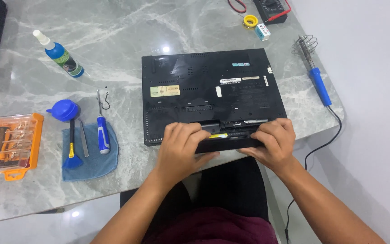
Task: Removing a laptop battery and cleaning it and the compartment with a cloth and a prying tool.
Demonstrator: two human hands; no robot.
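Both hands' grip, left hand [180, 147], right hand [274, 143]: long black battery [229, 143], laptop [211, 90] underside up.

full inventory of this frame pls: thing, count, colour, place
laptop: 1, black, upside down, table centre
battery pack: 1, black, long bar at laptop's near edge, under both hands
spray bottle: 1, blue with white nozzle, lying far left
dust blower: 1, blue, left of laptop
cloth: 1, blue, near left
brush: 1, black and blue, on cloth
screwdriver: 1, blue handle, on cloth
bit case: 1, orange, left edge
soldering iron: 1, blue handle, right side
solder spool: 1, yellow, far side
multimeter: 1, dark, far edge
table: 1, grey marble
left hand: on battery pack
right hand: on battery pack
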